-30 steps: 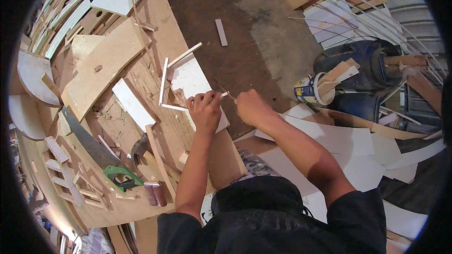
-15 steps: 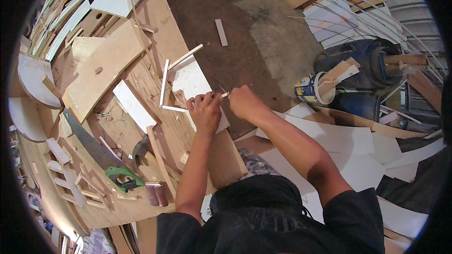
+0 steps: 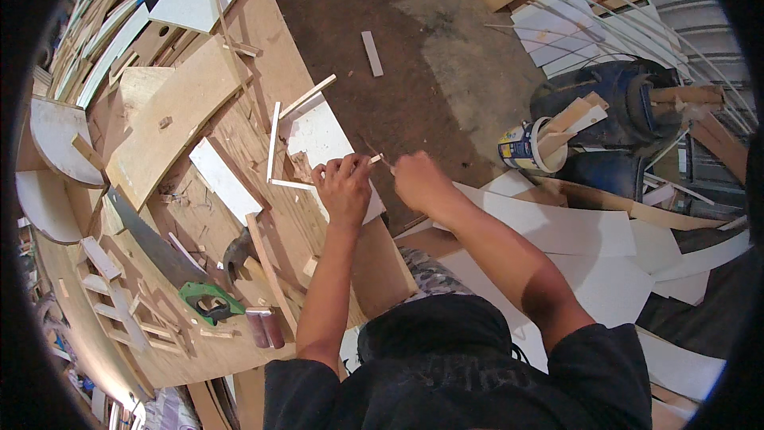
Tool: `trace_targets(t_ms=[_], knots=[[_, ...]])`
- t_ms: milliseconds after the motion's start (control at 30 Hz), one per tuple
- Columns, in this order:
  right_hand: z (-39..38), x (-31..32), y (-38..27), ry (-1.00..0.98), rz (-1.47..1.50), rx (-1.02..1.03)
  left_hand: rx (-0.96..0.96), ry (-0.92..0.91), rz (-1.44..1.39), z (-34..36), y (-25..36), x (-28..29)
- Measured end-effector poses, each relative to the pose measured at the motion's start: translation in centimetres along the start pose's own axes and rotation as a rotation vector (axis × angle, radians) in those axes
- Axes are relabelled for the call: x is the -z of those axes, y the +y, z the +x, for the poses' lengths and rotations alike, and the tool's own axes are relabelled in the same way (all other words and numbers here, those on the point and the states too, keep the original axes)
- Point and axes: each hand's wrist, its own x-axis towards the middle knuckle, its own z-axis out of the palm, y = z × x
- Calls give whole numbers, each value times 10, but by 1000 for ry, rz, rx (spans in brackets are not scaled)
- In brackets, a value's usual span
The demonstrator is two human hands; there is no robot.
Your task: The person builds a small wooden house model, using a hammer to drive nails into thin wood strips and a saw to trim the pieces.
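Observation:
My left hand (image 3: 343,189) presses with bent fingers on a short pale wood strip (image 3: 374,159) at the right edge of a white board (image 3: 312,131), gripping the strip. My right hand (image 3: 417,181) is closed on a thin dark blade tool (image 3: 366,146), its handle hidden in my fist, with the blade against the strip's end. Thin white strips (image 3: 275,136) lie in an angled shape on and beside the board, near a ragged patch of bare wood left of my left fingers.
The workbench (image 3: 278,24) holds a green-handled handsaw (image 3: 209,301), a hammer (image 3: 235,253), offcuts (image 3: 223,177) and curved white pieces (image 3: 56,143). Right are a bucket of offcuts (image 3: 521,147), dark drums (image 3: 581,99) and white sheets (image 3: 541,231). A loose block (image 3: 372,53) lies on the floor.
My right hand has shifted slightly back and forth with the blade, moving away and then nearer. My left hand stays on the strip; the view has shifted slightly.

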Motion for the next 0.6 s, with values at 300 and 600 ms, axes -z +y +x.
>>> trace_targets(t_ms=[300,600], knots=[[21,-22,12,-24,-96,73,-2,23,-50,-1,0,-1],[-6,13,-26,-43,52,-119,13,2,18,-5,-6,2]])
